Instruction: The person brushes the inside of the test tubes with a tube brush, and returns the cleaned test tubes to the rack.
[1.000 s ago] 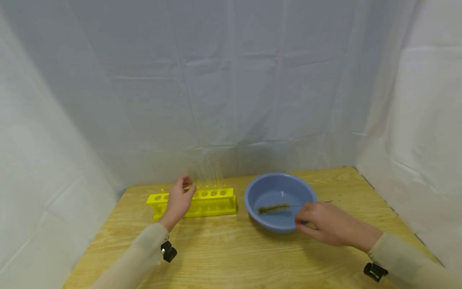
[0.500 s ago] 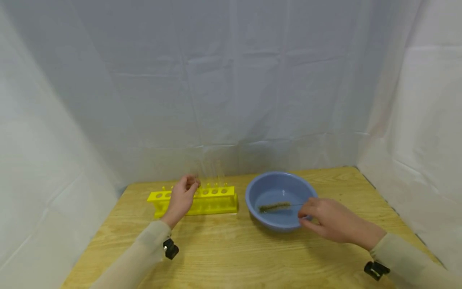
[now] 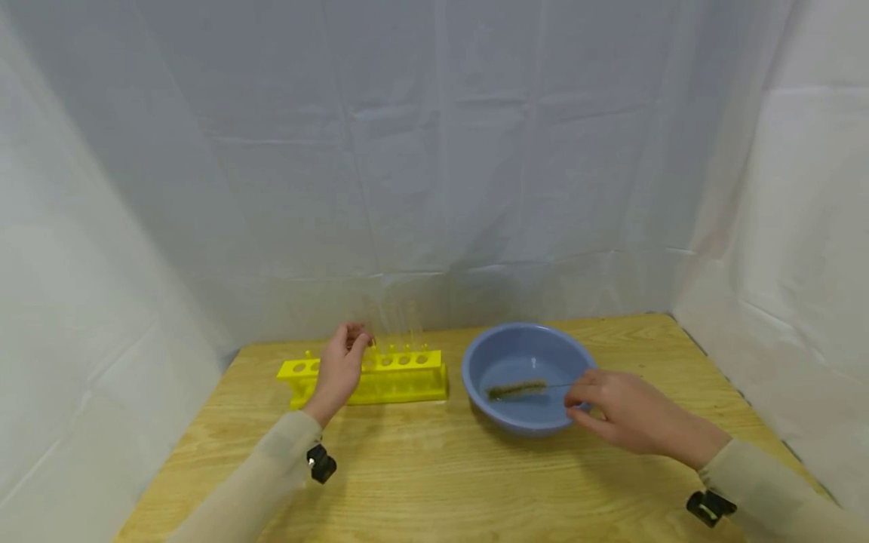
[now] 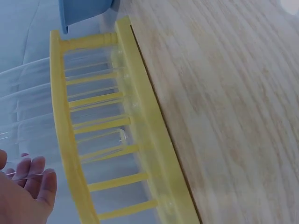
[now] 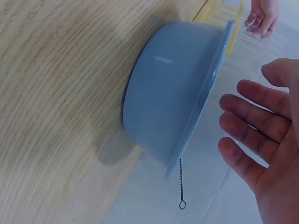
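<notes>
My left hand point(image 3: 339, 369) is at the yellow test tube rack point(image 3: 400, 381). In the left wrist view its curled fingers point(image 4: 35, 175) hold a clear test tube, whose faint outline runs down into the rack. Several other clear test tubes point(image 3: 413, 324) stand in the rack to the right of that hand. My right hand point(image 3: 621, 415) hovers by the near right rim of the blue basin point(image 3: 475, 369), its fingers loosely bent and holding nothing. A bristled test tube brush point(image 3: 517, 389) lies in the basin, its twisted wire handle point(image 5: 181, 179) sticking out over the rim with a loop at the end.
Rack and basin stand side by side on a wooden table point(image 3: 434, 475). White sheeting point(image 3: 434, 188) hangs behind the table and along both sides. Each wrist wears a small black camera.
My left hand shifts slightly up at the rack, fingers closing around the tube. My right hand moves a little right and up by the rim, now covering the brush handle's end in the head view.
</notes>
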`<state>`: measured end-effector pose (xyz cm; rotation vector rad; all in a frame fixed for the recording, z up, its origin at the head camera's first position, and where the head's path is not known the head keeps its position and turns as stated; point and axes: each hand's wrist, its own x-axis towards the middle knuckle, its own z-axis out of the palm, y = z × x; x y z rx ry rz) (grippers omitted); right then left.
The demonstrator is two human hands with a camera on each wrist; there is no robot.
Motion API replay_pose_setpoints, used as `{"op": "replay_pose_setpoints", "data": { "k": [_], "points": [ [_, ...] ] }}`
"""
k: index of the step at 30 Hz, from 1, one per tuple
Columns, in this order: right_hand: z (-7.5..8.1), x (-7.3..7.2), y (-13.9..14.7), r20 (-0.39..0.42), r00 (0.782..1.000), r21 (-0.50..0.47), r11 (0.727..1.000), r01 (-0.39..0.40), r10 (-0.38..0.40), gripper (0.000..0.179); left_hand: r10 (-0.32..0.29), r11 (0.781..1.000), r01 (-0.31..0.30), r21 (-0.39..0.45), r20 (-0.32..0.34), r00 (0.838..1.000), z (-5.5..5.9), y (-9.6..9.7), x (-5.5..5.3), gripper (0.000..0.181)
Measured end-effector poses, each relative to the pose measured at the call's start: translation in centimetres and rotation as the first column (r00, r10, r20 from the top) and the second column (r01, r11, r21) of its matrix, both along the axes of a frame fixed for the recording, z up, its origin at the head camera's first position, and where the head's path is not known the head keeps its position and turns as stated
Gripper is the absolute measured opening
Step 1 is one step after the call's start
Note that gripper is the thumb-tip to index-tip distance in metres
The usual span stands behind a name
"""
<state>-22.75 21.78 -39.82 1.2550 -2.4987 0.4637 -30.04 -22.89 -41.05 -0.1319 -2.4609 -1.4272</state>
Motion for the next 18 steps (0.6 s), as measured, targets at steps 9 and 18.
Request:
{"op": "replay_pose_setpoints", "data": {
  "k": [9,18],
  "points": [
    [0.3,0.0,0.2,-0.002,1.0,0.007,1.0,0.022,-0.022,0.007,0.011,0.999,-0.003,0.051,-0.148,0.989,1.5,-0.2,-0.2,0.038],
    [0.5,-0.1,0.1,-0.015,1.0,0.011,1.0,0.027,-0.027,0.007,0.019,0.997,0.001,0.079,-0.256,0.966,2.9,-0.2,0.2,0.037]
  ]
}}
